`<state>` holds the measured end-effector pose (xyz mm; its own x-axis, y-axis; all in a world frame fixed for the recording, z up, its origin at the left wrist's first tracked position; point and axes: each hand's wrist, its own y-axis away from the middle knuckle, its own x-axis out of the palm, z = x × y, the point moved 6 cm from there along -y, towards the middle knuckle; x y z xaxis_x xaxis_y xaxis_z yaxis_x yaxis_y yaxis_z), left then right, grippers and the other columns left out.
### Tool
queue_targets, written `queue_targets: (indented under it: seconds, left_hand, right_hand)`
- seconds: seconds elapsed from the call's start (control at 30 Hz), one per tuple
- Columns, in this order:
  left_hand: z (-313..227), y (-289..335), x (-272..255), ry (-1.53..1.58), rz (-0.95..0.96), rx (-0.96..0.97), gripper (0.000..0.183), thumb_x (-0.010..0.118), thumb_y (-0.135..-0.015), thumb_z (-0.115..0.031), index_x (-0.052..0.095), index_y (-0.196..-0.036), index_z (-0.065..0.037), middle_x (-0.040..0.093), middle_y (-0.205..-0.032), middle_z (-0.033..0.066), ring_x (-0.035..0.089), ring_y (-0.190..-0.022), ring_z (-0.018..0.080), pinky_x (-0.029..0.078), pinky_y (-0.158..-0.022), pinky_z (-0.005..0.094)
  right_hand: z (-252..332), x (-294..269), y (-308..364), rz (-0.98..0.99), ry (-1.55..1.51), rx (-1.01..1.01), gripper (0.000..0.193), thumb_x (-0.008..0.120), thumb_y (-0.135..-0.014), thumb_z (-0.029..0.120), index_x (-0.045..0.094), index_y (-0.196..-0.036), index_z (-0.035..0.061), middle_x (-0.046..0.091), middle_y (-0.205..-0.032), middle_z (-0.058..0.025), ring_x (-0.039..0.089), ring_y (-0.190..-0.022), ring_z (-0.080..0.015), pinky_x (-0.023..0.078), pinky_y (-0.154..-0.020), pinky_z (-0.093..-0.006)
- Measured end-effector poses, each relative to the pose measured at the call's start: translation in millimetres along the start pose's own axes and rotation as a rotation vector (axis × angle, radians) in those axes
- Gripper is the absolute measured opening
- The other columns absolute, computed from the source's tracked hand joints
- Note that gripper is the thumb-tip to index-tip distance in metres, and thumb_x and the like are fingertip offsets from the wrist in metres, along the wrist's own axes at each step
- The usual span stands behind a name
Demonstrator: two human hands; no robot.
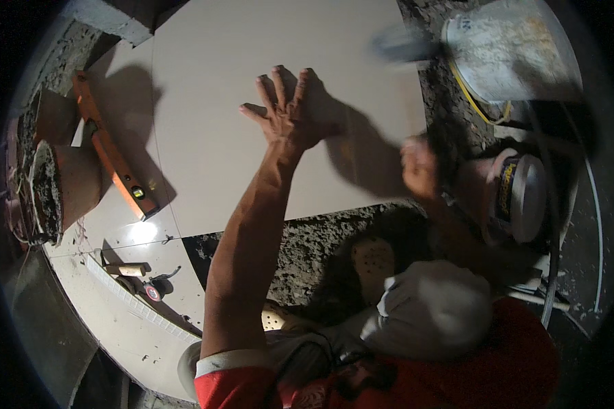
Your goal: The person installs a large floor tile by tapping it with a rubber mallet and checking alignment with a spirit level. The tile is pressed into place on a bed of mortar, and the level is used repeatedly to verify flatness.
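My left hand [284, 126] lies flat on a large cream floor tile [239, 41], fingers spread, holding nothing. My right hand [419, 165] is closed round the handle of a mallet, to the right of the left hand. Motion smears the dark mallet head [404, 46] above the tile's far right edge; whether it touches the tile I cannot tell. The tile's near edge borders rough grey mortar [314, 249], where my shoes stand.
On the left tiles lie an orange spirit level [112, 153], a tilted bucket [75, 184], and a tool with a wooden handle [129, 270] near a small round red-and-white item [151, 292]. A stained white bucket [512, 51] and a smaller tub [525, 198] lie right, with hoses [552, 266] nearby.
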<state>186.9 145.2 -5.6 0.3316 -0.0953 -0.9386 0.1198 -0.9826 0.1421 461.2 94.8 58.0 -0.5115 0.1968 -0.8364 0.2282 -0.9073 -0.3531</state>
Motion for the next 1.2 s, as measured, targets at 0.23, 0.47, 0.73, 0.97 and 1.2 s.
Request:
queue_targets:
  seconds: [0.23, 0.47, 0.73, 0.97, 1.2]
  left_hand:
    - [-2, 1, -5, -0.023, 0.014, 0.012, 0.137, 0.089, -0.049, -0.082, 0.031, -0.165, -0.039, 0.011, -0.175, 0.0187, 0.002, -0.16, 0.0505, 0.011, -0.109, 0.0917]
    - [-2, 1, -7, -0.017, 0.107, -0.007, 0.136, 0.088, -0.049, -0.084, 0.033, -0.165, -0.038, 0.011, -0.175, 0.0206, 0.002, -0.16, 0.0509, 0.01, -0.109, 0.0915]
    - [5, -1, 2, 0.049, -0.015, 0.069, 0.135, 0.088, -0.049, -0.085, 0.035, -0.164, -0.038, 0.013, -0.175, 0.0218, 0.002, -0.159, 0.052, 0.014, -0.104, 0.0928]
    - [6, -2, 8, -0.046, -0.006, 0.056, 0.134, 0.088, -0.049, -0.085, 0.036, -0.163, -0.039, 0.016, -0.173, 0.0227, 0.007, -0.158, 0.0525, 0.015, -0.105, 0.0923]
    - [7, -1, 9, 0.003, -0.12, 0.154, 0.132, 0.088, -0.049, -0.084, 0.037, -0.162, -0.038, 0.019, -0.171, 0.0237, 0.006, -0.157, 0.0535, 0.013, -0.106, 0.093]
  right_hand:
    - [-27, -67, -15, 0.067, -0.684, 0.564, 0.035, 0.049, -0.113, 0.034, 0.063, -0.117, 0.0028, 0.064, -0.096, -0.0093, 0.062, -0.085, -0.0216, 0.052, -0.076, -0.0348]
    - [-38, -86, 27, -0.267, -0.267, 0.158, 0.032, 0.054, -0.11, 0.033, 0.062, -0.105, 0.0022, 0.057, -0.082, -0.0032, 0.055, -0.069, -0.0136, 0.047, -0.06, -0.0313]
    - [-94, -67, 84, -0.112, -0.67, 0.604, 0.026, 0.064, -0.106, 0.03, 0.064, -0.108, 0.0035, 0.064, -0.082, -0.0039, 0.059, -0.069, -0.013, 0.048, -0.06, -0.0272]
    - [-55, -115, 54, -0.359, -0.258, 0.204, 0.025, 0.059, -0.109, 0.033, 0.063, -0.101, 0.009, 0.058, -0.081, 0.0001, 0.053, -0.068, -0.0121, 0.041, -0.058, -0.027]
    - [-82, -84, 92, -0.085, -0.265, 0.466, 0.022, 0.062, -0.107, 0.03, 0.064, -0.103, 0.0091, 0.06, -0.084, -0.0022, 0.055, -0.072, -0.015, 0.043, -0.06, -0.0297]
